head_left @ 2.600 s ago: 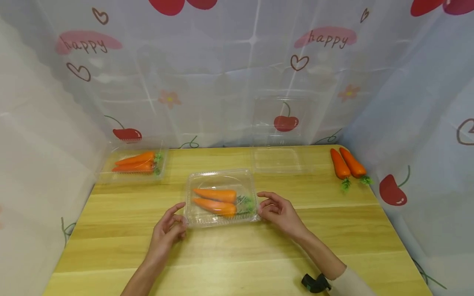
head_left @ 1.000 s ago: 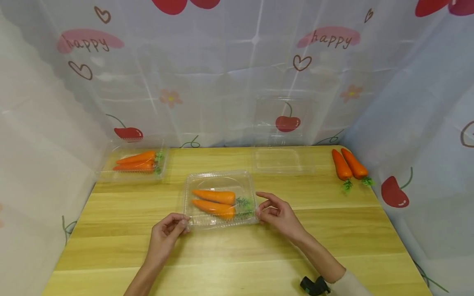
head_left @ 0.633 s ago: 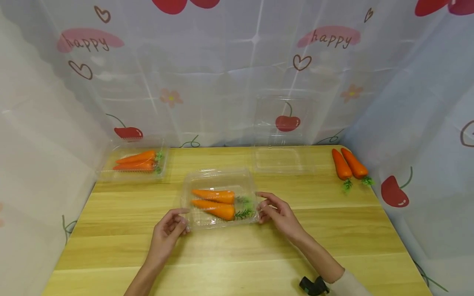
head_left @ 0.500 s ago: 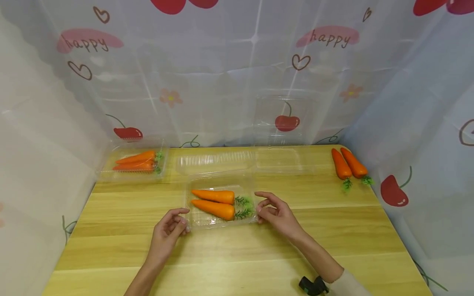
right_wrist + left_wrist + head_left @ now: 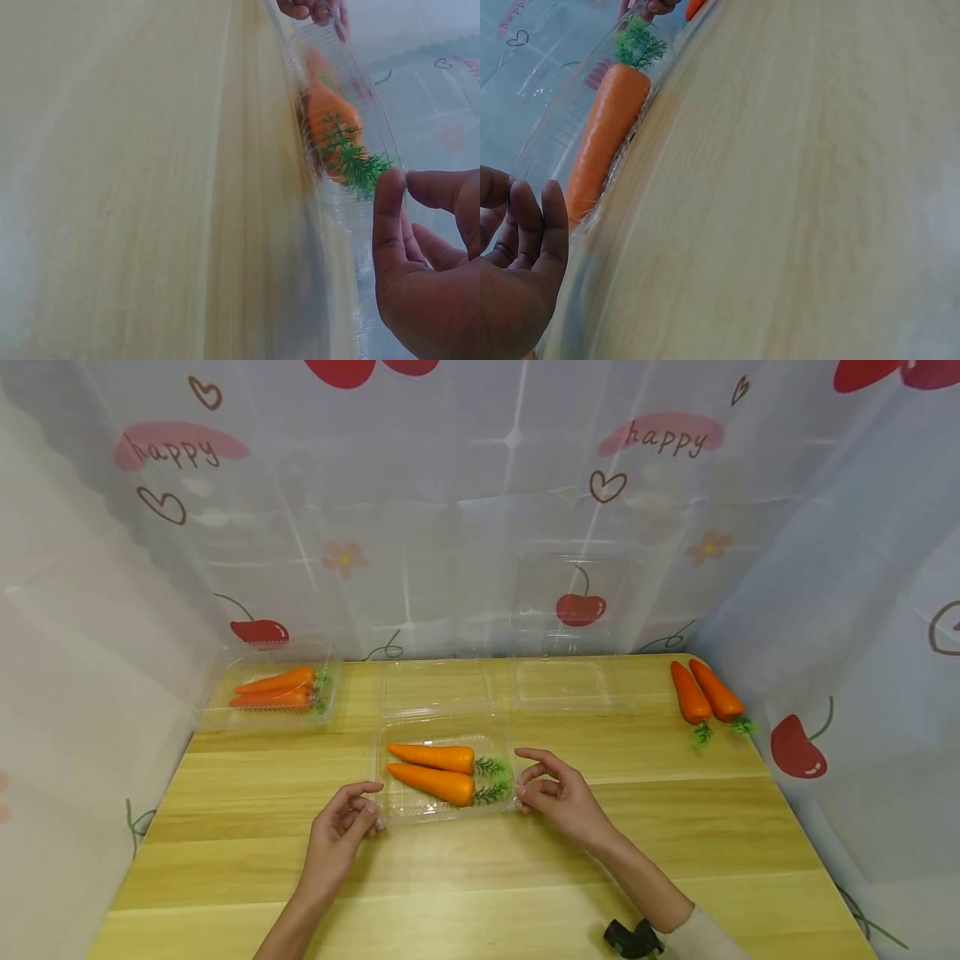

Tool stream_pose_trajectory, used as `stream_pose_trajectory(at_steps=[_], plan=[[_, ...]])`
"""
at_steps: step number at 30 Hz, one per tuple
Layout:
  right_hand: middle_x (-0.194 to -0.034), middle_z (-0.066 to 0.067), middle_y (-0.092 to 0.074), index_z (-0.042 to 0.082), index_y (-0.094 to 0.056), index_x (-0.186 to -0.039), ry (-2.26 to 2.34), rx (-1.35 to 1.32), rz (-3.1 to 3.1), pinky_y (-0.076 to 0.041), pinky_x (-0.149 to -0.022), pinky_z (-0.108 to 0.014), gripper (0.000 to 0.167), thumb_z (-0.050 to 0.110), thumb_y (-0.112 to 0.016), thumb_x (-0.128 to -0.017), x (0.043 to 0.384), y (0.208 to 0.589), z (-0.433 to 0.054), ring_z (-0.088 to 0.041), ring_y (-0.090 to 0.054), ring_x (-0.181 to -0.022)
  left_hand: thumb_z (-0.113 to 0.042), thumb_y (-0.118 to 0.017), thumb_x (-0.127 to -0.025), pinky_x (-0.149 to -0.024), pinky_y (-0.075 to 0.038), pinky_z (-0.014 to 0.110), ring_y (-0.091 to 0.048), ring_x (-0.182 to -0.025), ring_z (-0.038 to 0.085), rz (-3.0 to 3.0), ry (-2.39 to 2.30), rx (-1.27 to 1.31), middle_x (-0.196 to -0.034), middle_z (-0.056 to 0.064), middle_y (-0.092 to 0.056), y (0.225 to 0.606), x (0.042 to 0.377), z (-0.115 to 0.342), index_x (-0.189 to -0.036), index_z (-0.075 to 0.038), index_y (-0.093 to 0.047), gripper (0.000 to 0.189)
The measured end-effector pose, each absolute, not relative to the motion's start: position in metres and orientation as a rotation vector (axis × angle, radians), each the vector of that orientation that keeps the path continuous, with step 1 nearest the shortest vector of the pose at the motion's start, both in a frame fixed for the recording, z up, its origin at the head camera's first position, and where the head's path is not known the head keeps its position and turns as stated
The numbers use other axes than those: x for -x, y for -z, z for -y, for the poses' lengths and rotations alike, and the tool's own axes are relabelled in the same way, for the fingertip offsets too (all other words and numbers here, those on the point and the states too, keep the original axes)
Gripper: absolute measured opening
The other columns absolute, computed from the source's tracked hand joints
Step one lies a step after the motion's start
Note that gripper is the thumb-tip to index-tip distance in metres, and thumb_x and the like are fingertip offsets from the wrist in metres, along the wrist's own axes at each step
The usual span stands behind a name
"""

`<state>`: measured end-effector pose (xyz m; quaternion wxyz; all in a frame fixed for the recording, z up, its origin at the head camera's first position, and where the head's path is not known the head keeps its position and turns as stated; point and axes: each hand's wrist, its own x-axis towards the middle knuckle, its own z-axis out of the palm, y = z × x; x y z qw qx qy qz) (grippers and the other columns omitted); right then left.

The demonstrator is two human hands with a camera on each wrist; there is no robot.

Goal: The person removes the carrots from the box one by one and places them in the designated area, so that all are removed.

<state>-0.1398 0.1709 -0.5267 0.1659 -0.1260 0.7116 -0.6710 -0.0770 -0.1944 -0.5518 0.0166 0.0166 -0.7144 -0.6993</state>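
In the middle of the table a clear plastic clamshell container [image 5: 420, 815] lies with its lid [image 5: 438, 687] tipped back behind it. Two orange carrots [image 5: 431, 783] with green tops rest side by side in its base, tops to the right. My left hand [image 5: 337, 827] pinches the rim at the front left corner. At the front right corner my right hand [image 5: 566, 797] pinches the rim; the right wrist view shows thumb and finger meeting at the thin edge. The green top [image 5: 356, 161] lies close to those fingers.
A closed clamshell with carrots [image 5: 273, 696] stands at the back left. Another open clamshell [image 5: 562, 685] sits behind, right of centre, its lid upright against the printed curtain [image 5: 450, 527]. Two loose carrots [image 5: 705, 692] lie at the back right of the wooden table [image 5: 465, 893].
The lid of the middle clamshell has come up off the base and swung back to the rear. Both hands stay at its front corners; the carrots in it have barely moved.
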Motion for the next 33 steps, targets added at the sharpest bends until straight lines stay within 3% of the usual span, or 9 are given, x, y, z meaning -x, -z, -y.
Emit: stream_pose_trajectory(at_steps=[4,9,16,20,24,28,33], plan=[[-0.123,-0.027,-0.058,0.004,-0.046,-0.16,1.907,0.375,-2.048,-0.068,-0.083,-0.042,0.06,0.005,-0.069,-0.105,0.142,0.526,-0.171,-0.019,-0.074,-0.088,-0.006,-0.062,-0.109,-0.073,-0.062,0.026,-0.069,-0.08,0.025,2.227,2.166,-0.042,-0.092,0.012,-0.064,0.551,0.078,0.194,-0.138,0.007,-0.061,0.032],[-0.124,-0.026,-0.06,0.002,-0.05,-0.155,1.857,0.404,-2.168,-0.063,-0.079,-0.029,0.055,0.006,-0.07,-0.104,0.148,0.521,-0.169,-0.012,-0.07,-0.087,-0.005,-0.062,-0.109,-0.072,-0.062,0.026,-0.069,-0.08,0.025,2.214,2.177,-0.036,-0.092,0.014,-0.063,0.551,0.078,0.194,-0.138,0.008,-0.06,0.032],[-0.126,-0.019,-0.065,0.013,-0.062,-0.146,1.658,0.44,-2.508,-0.058,-0.081,-0.025,0.048,0.015,-0.078,-0.101,0.162,0.513,-0.157,-0.021,-0.068,-0.097,-0.005,-0.063,-0.108,-0.071,-0.061,0.026,-0.069,-0.08,0.025,2.224,2.161,-0.045,-0.093,0.016,-0.063,0.551,0.078,0.196,-0.137,0.006,-0.062,0.031],[-0.123,-0.015,-0.07,0.021,-0.066,-0.14,1.545,0.536,-2.671,-0.056,-0.082,-0.03,0.042,0.017,-0.079,-0.1,0.169,0.508,-0.145,-0.024,-0.064,-0.1,-0.005,-0.064,-0.108,-0.071,-0.061,0.026,-0.069,-0.08,0.025,2.224,2.151,-0.06,-0.093,0.016,-0.064,0.552,0.078,0.196,-0.135,0.003,-0.064,0.029],[-0.123,-0.015,-0.073,0.015,-0.067,-0.138,1.46,0.681,-2.746,-0.06,-0.091,-0.043,0.041,0.017,-0.08,-0.099,0.177,0.503,-0.131,-0.029,-0.067,-0.108,-0.005,-0.064,-0.108,-0.07,-0.061,0.026,-0.068,-0.079,0.025,2.218,2.153,-0.053,-0.093,0.016,-0.064,0.552,0.079,0.196,-0.135,0.003,-0.064,0.029],[-0.132,-0.014,-0.072,0.008,-0.066,-0.139,1.341,0.789,-2.717,-0.061,-0.1,-0.053,0.04,0.017,-0.077,-0.101,0.183,0.496,-0.117,-0.034,-0.07,-0.117,-0.005,-0.063,-0.108,-0.07,-0.06,0.026,-0.068,-0.079,0.026,2.215,2.16,-0.053,-0.092,0.014,-0.064,0.552,0.079,0.197,-0.135,0.004,-0.064,0.029],[-0.145,-0.009,-0.067,0.01,-0.065,-0.142,1.031,0.847,-2.69,-0.058,-0.108,-0.054,0.043,0.031,-0.072,-0.105,0.189,0.487,-0.102,-0.035,-0.066,-0.129,-0.005,-0.063,-0.108,-0.07,-0.06,0.026,-0.068,-0.078,0.027,2.214,2.165,-0.066,-0.091,0.012,-0.063,0.552,0.079,0.196,-0.135,0.003,-0.064,0.028]])
